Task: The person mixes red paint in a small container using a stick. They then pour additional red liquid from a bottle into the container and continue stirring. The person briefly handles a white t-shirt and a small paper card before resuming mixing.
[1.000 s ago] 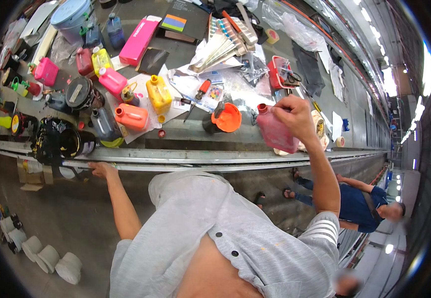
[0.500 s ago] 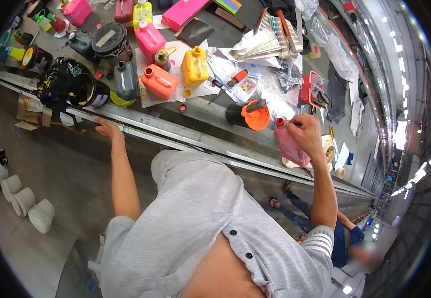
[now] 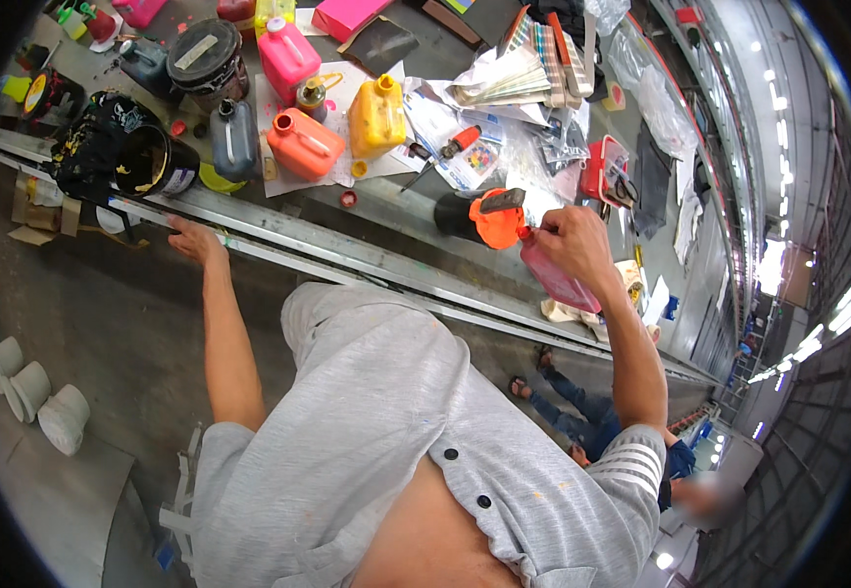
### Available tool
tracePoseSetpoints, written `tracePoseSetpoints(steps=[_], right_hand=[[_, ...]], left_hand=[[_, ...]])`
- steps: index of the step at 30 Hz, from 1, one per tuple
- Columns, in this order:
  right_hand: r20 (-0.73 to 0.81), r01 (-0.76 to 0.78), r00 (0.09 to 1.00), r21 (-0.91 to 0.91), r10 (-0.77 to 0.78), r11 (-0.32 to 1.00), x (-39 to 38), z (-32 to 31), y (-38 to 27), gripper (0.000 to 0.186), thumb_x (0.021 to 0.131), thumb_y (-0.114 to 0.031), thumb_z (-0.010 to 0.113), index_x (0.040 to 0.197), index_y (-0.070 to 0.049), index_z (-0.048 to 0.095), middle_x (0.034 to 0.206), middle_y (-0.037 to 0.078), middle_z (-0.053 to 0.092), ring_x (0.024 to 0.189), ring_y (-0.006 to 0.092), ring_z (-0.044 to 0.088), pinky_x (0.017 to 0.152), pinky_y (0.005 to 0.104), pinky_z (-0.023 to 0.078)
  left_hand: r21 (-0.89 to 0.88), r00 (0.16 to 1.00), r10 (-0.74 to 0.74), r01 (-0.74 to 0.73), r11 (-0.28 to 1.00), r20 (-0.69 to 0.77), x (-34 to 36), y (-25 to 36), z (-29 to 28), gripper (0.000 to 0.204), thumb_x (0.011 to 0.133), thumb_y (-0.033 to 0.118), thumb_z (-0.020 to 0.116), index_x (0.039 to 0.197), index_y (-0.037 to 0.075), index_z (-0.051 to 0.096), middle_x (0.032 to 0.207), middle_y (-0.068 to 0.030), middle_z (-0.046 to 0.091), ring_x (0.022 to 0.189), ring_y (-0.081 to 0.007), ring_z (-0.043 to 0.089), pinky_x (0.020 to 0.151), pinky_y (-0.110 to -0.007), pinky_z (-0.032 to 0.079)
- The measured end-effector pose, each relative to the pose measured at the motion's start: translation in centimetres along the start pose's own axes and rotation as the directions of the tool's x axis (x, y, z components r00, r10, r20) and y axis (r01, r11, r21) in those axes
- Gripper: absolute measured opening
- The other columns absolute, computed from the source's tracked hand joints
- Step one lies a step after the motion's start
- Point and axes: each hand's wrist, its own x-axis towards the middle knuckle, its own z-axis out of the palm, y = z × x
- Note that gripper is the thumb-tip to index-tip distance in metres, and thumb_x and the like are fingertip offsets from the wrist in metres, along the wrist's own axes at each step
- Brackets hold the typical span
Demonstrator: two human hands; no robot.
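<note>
Your right hand [image 3: 575,245] is closed around the top of a translucent pinkish-red plastic jug [image 3: 555,276], which is near the front of the grey metal table [image 3: 372,220]; holding it high, near the neck, probably gives you good control over its lean. Its red neck slants toward the squat dark cylindrical pot with a bright orange inside [image 3: 457,216], just beside that pot's rim, and no stream shows between them. Your left hand [image 3: 198,240] is loosely open with the fingers extended, no object seen in it, by the pale metal rail [image 3: 278,233] along the table's front edge; it may serve to steady you, though you cannot tell from here whether it presses on the rail. In the dark pot, you cannot tell whether the orange is a filling or a coating; a dark, blocky piece [image 3: 502,201] lies across its top. Farther left, the round black bucket [image 3: 186,165] has yellowish smears inside. Between them, the yellow plastic jug [image 3: 376,120], the orange plastic jug [image 3: 303,147] and the hot-pink plastic jug [image 3: 288,54] stand upright on white stained paper [image 3: 278,181], likely laid there to catch drips; their fill levels are hidden. The wide black tub [image 3: 208,61] has its lid on, so its contents are hidden too.
</note>
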Motion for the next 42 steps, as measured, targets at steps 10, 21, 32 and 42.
tracePoseSetpoints(steps=[10,21,32,42], right_hand=[[0.029,-0.059,0.998,0.002,0.059,0.998,0.5,-0.1,-0.1,0.015,0.070,-0.018,0.063,0.069,-0.004,0.068,0.062,0.021,0.059,0.064,0.0384,0.061,0.062,0.0466,0.047],[0.052,-0.073,0.996,-0.022,0.074,0.997,0.8,-0.4,-0.1,0.014,0.068,-0.017,0.063,0.066,-0.003,0.067,0.060,0.021,0.058,0.061,0.0383,0.060,0.060,0.0464,0.046],[0.049,-0.086,0.995,-0.022,0.087,0.996,0.5,-0.3,0.4,0.015,0.069,-0.018,0.063,0.069,-0.004,0.068,0.062,0.021,0.059,0.062,0.0379,0.060,0.060,0.0456,0.047],[-0.133,-0.154,0.966,0.387,0.220,0.909,-3.5,-0.1,3.3,0.020,0.075,-0.020,0.071,0.079,-0.001,0.071,0.064,0.016,0.063,0.058,0.0269,0.061,0.058,0.0351,0.046]], left_hand=[[0.009,0.999,-0.041,0.041,0.999,-0.009,-0.7,0.7,-0.2,0.080,0.096,0.058,0.034,0.131,-0.014,0.036,0.135,-0.0340,0.040,0.126,-0.0443,0.041,0.105,-0.049,0.033],[-0.041,0.999,-0.033,0.033,0.999,0.020,1.2,-1.1,0.4,0.080,0.096,0.057,0.035,0.129,-0.016,0.036,0.133,-0.0353,0.041,0.123,-0.0447,0.043,0.104,-0.047,0.034],[-0.039,1.000,0.013,-0.013,0.999,0.008,1.0,-1.0,0.3,0.081,0.096,0.057,0.037,0.128,-0.017,0.037,0.131,-0.0364,0.042,0.123,-0.0449,0.044,0.104,-0.048,0.034],[0.037,0.998,0.054,-0.053,0.998,-0.018,0.2,0.1,0.1,0.078,0.096,0.055,0.038,0.118,-0.019,0.043,0.126,-0.0395,0.044,0.119,-0.0474,0.045,0.102,-0.051,0.036]])
